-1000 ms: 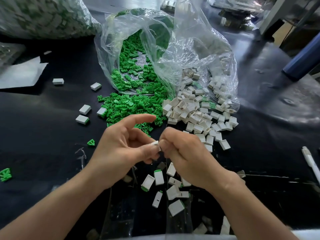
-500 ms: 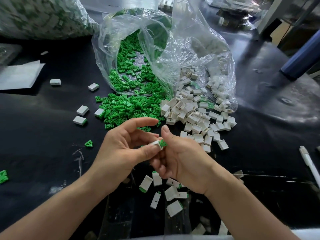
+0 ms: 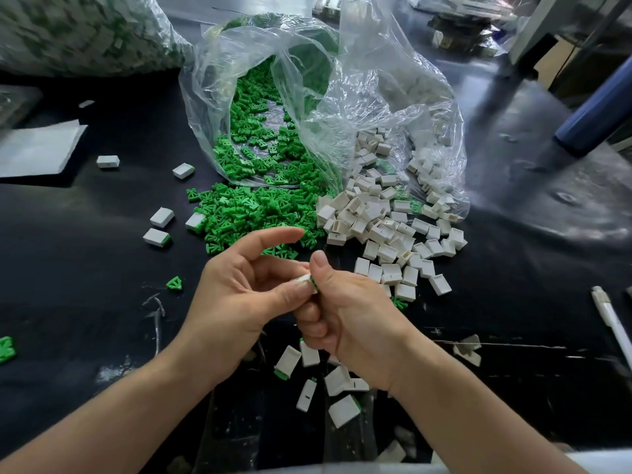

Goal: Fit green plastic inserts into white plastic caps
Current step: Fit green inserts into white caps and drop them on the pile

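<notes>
Thumb and finger of the left hand (image 3: pixel 246 299) pinch the white cap (image 3: pixel 301 279) near centre, its long axis lying left to right. The right hand (image 3: pixel 355 323), fingers curled, pinches the green insert (image 3: pixel 314 286) at the cap's right end, seemingly part-seated.

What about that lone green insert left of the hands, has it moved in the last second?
No. The insert still lies below and right of the nearest loose cap, with the same gap between them as before.

Left hand (image 3: pixel 239 302) and right hand (image 3: pixel 355 316) meet, fingers curled, pinching.
</notes>
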Action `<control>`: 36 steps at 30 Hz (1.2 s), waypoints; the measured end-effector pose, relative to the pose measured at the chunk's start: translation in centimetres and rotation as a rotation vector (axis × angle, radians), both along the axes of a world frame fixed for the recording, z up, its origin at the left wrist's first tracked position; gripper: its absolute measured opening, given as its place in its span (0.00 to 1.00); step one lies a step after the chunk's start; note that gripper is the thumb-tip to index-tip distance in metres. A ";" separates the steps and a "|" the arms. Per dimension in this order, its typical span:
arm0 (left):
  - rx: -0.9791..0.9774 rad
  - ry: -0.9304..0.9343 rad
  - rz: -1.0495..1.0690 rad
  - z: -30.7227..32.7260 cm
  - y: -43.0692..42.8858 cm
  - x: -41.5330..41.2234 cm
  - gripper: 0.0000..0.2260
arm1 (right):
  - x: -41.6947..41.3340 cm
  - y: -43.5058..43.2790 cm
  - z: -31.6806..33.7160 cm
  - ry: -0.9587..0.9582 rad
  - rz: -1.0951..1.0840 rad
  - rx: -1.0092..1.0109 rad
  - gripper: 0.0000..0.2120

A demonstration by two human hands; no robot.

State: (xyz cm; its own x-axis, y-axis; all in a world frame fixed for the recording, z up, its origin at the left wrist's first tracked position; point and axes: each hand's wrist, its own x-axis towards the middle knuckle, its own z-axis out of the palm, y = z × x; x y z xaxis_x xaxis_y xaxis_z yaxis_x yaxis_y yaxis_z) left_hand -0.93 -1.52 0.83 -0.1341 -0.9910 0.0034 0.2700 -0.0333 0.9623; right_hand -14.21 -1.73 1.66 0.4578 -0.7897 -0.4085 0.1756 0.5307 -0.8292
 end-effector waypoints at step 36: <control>-0.008 0.023 -0.017 0.2 0.2 -0.2 0.16 | -0.1 0.2 -1.0 0.434 -0.020 -0.417 0.32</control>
State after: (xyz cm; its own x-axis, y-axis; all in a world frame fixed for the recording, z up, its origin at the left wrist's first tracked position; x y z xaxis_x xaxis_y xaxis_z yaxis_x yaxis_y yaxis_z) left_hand -1.13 -1.31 1.07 -0.1512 -0.9884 0.0142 0.2920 -0.0310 0.9559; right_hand -14.29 -1.55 0.69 0.3016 -0.9304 -0.2083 -0.2191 0.1450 -0.9649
